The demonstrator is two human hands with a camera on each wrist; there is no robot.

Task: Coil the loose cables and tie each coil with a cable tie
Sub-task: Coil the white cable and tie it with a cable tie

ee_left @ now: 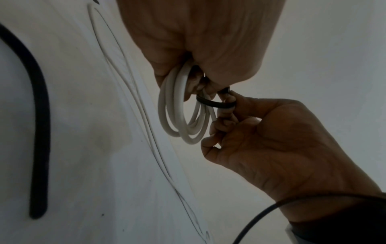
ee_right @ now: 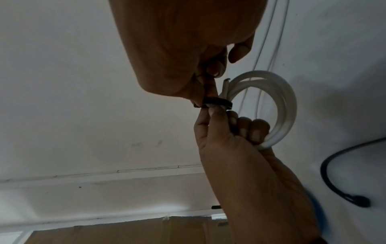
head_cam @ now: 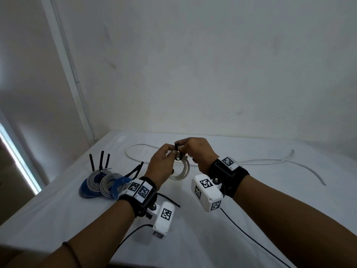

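Note:
I hold a small white cable coil [head_cam: 183,172] above the table between both hands. My left hand [head_cam: 167,154] grips the coil, its fingers curled through the loops; in the right wrist view the left hand [ee_right: 236,125] wraps the coil [ee_right: 286,99] from below. A black cable tie [head_cam: 178,151] loops around the coil's top. My right hand [head_cam: 183,147] pinches the tie. In the left wrist view the tie [ee_left: 217,104] crosses the coil [ee_left: 177,109], with the right hand [ee_left: 229,105] on its end. The tie's head is hidden by fingers.
Several grey and blue tied coils [head_cam: 104,183] lie at the left, their black tie tails sticking up. A loose white cable [head_cam: 257,161] snakes across the back of the white table [head_cam: 270,200]. Spare black ties [head_cam: 135,171] lie by my left wrist. A wall stands behind.

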